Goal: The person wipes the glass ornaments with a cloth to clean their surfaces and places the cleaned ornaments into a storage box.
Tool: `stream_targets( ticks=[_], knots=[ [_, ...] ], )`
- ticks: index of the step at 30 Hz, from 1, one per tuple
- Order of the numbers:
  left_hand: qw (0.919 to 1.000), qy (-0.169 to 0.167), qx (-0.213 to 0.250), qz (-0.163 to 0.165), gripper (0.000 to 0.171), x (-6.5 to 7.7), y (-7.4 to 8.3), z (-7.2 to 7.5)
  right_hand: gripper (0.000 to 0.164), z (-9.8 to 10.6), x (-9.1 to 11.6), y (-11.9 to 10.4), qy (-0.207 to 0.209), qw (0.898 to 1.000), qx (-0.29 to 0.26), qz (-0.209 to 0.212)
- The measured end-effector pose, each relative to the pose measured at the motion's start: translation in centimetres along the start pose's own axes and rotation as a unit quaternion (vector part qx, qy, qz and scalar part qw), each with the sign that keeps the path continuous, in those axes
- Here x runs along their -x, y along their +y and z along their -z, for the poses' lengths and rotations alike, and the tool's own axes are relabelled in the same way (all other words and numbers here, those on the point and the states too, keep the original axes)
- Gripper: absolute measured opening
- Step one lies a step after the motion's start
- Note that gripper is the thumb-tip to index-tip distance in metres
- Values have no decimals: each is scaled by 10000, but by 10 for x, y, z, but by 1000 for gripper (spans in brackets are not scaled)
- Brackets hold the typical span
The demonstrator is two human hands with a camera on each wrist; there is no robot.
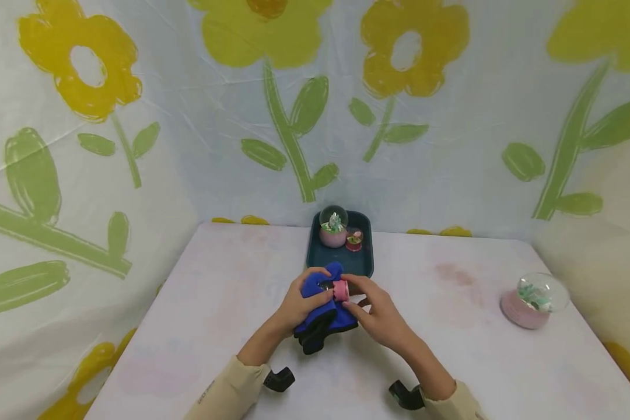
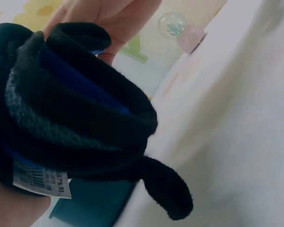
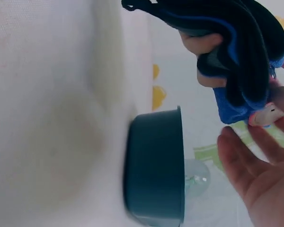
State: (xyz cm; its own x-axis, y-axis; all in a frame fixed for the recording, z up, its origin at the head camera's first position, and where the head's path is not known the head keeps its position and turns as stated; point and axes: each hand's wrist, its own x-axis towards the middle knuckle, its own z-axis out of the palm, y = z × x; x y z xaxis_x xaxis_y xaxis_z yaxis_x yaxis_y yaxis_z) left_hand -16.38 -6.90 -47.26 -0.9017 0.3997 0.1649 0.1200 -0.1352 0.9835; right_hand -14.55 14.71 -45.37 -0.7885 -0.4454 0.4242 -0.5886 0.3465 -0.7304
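In the head view, both hands meet over the near end of the tray. My left hand grips a blue cloth with black edging, folded around a small snow globe with a pink base. The left thumb lies against that base. From the other side, the thumb and fingers of my right hand pinch the pink base. Most of the globe's clear end is hidden in the cloth. Black folds and a white label hang towards the left wrist camera.
Behind the hands stands a dark teal tray. It holds a larger snow globe with a pink base and a small red-based one. Another pink-based snow globe stands at the table's right. A flower-printed curtain hangs behind.
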Motion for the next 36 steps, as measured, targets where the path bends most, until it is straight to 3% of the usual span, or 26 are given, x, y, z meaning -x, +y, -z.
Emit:
stream_targets(
  ticks=[4,6,9,12,15,19,23,28,31,36],
  knots=[
    [9998,-145,-69,90,42,3,2,0,38,0,2,-5,-115,9969,11,-779],
    [9998,-123,-72,112,42,4,1,0,39,-1,3,-6,-195,9951,-17,-973],
    [9999,-113,-18,93,42,2,2,-2,47,3,4,-6,-233,9960,0,-857],
    [9998,-185,64,76,42,0,4,-4,58,8,6,-6,-76,9991,75,-406],
    [9997,-207,49,106,40,0,10,-4,58,10,3,-13,-13,9998,148,-119],
    [9997,-195,60,161,40,2,10,-1,45,9,2,-19,-249,9976,259,-591],
    [9992,-318,76,246,42,4,2,-4,49,7,10,-15,-202,9940,387,-1003],
    [9988,-390,155,266,44,7,-1,-10,59,9,16,-9,181,9988,364,-254],
    [9993,-285,45,217,43,7,0,-10,54,9,14,-6,222,9988,425,135],
    [9987,-164,-445,197,39,4,1,-10,48,11,10,-5,112,9981,610,-23]
  ],
)
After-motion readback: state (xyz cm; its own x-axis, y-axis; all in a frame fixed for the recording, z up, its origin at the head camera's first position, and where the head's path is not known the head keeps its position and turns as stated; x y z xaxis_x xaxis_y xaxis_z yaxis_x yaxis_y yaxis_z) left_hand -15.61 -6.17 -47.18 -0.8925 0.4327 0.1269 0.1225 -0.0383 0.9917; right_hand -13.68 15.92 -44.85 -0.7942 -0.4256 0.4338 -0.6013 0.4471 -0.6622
